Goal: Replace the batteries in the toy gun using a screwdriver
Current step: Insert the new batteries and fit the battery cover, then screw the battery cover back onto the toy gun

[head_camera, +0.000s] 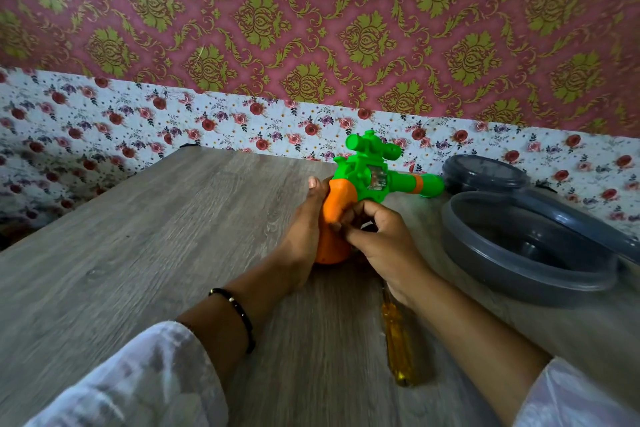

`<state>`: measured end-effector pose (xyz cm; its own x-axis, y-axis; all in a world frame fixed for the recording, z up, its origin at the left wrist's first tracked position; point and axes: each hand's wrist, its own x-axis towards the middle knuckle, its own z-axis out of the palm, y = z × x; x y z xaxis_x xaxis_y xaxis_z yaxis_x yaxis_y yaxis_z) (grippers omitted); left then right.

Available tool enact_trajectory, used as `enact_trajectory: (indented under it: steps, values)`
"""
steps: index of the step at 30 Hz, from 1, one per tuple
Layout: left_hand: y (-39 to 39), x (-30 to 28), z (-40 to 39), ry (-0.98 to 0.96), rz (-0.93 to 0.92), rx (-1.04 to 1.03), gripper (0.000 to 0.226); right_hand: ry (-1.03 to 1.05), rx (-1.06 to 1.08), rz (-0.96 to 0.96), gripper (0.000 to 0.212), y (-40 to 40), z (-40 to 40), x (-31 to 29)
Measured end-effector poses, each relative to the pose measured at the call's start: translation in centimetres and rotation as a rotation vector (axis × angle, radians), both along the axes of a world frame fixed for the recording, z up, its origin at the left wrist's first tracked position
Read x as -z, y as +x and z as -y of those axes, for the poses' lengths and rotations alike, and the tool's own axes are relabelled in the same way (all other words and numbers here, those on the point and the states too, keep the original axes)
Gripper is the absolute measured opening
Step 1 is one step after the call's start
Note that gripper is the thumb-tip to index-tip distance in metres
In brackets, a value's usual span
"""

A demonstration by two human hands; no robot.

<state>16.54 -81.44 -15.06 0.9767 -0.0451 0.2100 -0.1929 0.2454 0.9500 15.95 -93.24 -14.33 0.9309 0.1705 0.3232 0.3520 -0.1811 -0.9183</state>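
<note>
Your toy gun [372,177] sits near the back of the wooden table [138,253], just left of a grey tub [526,246]. It is bright green with a round scope on top and a fat orange handle. Your left hand [304,229] wraps around the handle's left side. Your right hand [377,236] has its fingers curled against the handle; what they pinch is hidden. The yellow screwdriver [398,340] lies under your right wrist.

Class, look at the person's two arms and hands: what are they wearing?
Both arms wear loose white sleeves with a faint grey pattern, pushed up the forearms. The left wrist carries a thin black beaded bracelet. The left hand and right hand are bare: no gloves, no visible rings.
</note>
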Motion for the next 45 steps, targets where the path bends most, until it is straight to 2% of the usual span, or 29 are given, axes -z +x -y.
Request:
enact_trajectory:
  steps: [5,10,13,16,20,25,27,30,36,38,42,45]
  values:
    - [-0.4,0.0,0.1,0.078,0.015,-0.028,0.066,-0.030,0.066,-0.011,0.020,-0.2,-0.4,-0.3]
    - [-0.3,0.1,0.1,0.100,0.040,-0.050,0.057,-0.066,0.131,0.000,0.020,-0.2,-0.8,0.0]
    - [-0.2,0.1,0.1,0.080,0.029,-0.042,0.055,-0.075,0.094,0.009,0.014,0.0,-0.6,0.1]
    - [-0.5,-0.2,0.1,0.084,0.034,0.000,0.052,-0.124,0.048,0.085,0.017,0.3,0.8,-0.6]
    - [-0.4,-0.2,0.0,0.064,0.008,0.035,0.049,-0.330,-0.194,0.096,0.019,-0.4,3.8,-3.1]
    - [0.3,0.3,-0.4,-0.015,-0.042,0.044,0.058,-0.676,-0.595,-0.172,0.027,-2.4,6.9,-5.6]
    - [0.6,0.4,-0.6,-0.021,-0.057,0.069,0.064,-0.828,-0.625,-0.186,0.034,-2.6,6.5,-5.5]
    - [0.7,0.5,-0.7,-0.033,-0.058,0.067,0.064,-1.029,-0.551,-0.073,0.045,-2.7,5.5,-5.2]
    - [0.7,0.4,-0.7,-0.069,-0.082,0.045,0.060,-1.172,-0.597,-0.153,0.037,-4.2,5.5,-5.7]
    - [0.6,0.4,-0.7,-0.064,-0.093,0.049,0.060,-1.187,-0.566,-0.098,0.032,-4.2,5.0,-5.2]
    - [0.7,0.6,-0.8,-0.043,-0.106,0.045,0.061,-1.092,-0.484,-0.012,0.020,-3.4,4.5,-4.2]
    - [0.6,0.6,-0.8,-0.072,-0.120,0.049,0.058,-0.870,-0.362,0.056,0.021,-2.6,4.9,-3.5]
